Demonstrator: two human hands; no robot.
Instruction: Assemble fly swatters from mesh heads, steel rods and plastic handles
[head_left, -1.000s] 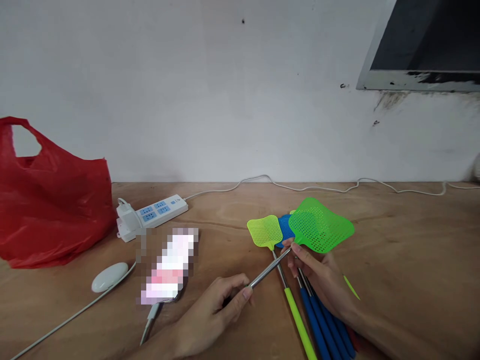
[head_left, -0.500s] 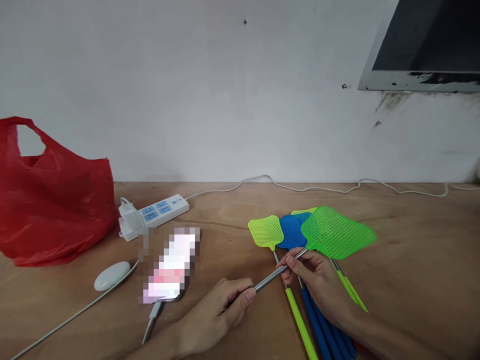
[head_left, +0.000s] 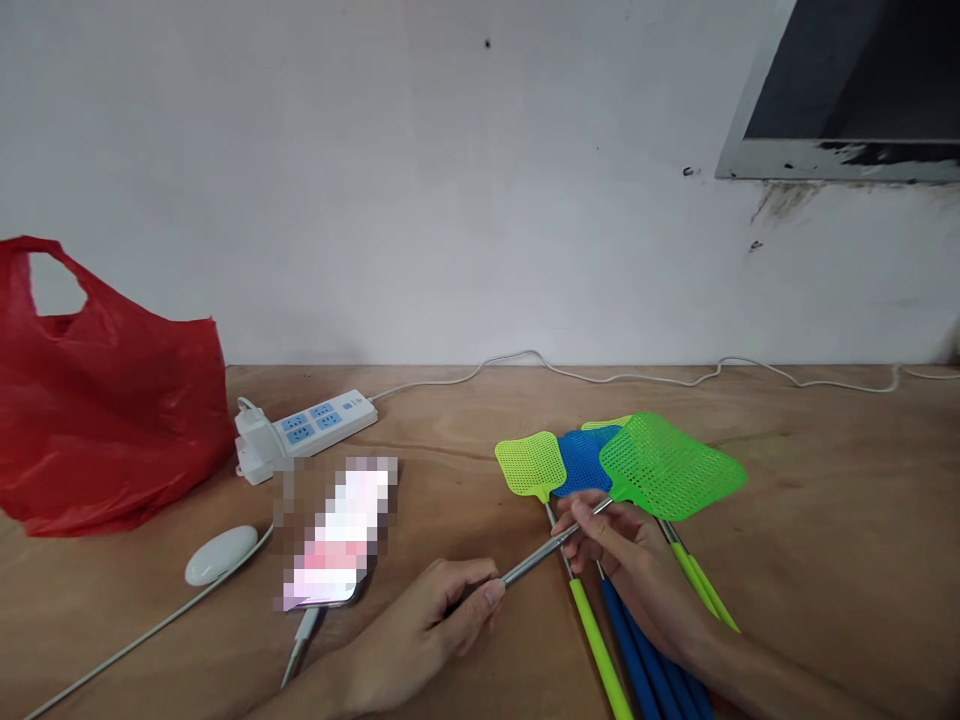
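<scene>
Both hands hold one fly swatter with a bright green perforated head (head_left: 673, 468) and a silver metal shaft. My left hand (head_left: 427, 620) is closed around the shaft's lower end, covering whatever handle is there. My right hand (head_left: 637, 565) pinches the shaft just below the head. Under and beside my right hand lie several more swatters: a yellow-green one (head_left: 531, 465) with its grip pointing toward me, and a blue head (head_left: 585, 462) partly covered by the green one. Several blue handles (head_left: 652, 660) are bundled beneath my right forearm, and yellow-green handles (head_left: 705, 590) show to its right.
A red plastic bag (head_left: 112, 400) stands at the left. Near it are a white power strip (head_left: 330, 420) with a plug in it, a white oval object (head_left: 221, 555) and a blurred-out phone (head_left: 341, 540) on a cable. A thin white cord (head_left: 615, 378) runs along the wall.
Both hands keep their hold on the green swatter. Its head has shifted very slightly left; the other things stay where they were.
</scene>
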